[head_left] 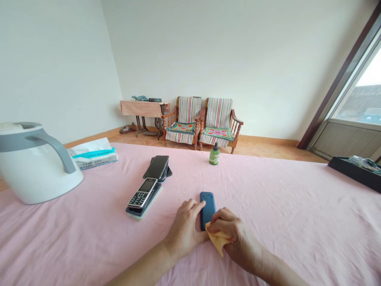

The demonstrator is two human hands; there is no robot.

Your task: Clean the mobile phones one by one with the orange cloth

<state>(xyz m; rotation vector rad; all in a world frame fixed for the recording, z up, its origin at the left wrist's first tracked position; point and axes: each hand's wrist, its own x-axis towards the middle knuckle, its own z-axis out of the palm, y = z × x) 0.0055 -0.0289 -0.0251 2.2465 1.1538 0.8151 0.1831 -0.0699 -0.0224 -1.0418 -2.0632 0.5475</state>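
A small blue phone (206, 205) lies back up on the pink tablecloth (268, 206) just in front of me. My left hand (184, 228) rests beside its left edge, fingers curled against the phone and holding it in place. My right hand (229, 230) is closed on a folded yellow cloth (218, 241) and presses it onto the near end of the phone. To the left lies a keypad phone (143, 193) stacked on other handsets. Farther back sits a pile of dark smartphones (157, 167).
A white electric kettle (32, 163) stands at the far left, with a white and teal packet (93, 153) behind it. A small green bottle (214, 155) stands near the far edge. A black tray (354, 171) sits at the right. Two wooden chairs (202, 123) line the wall.
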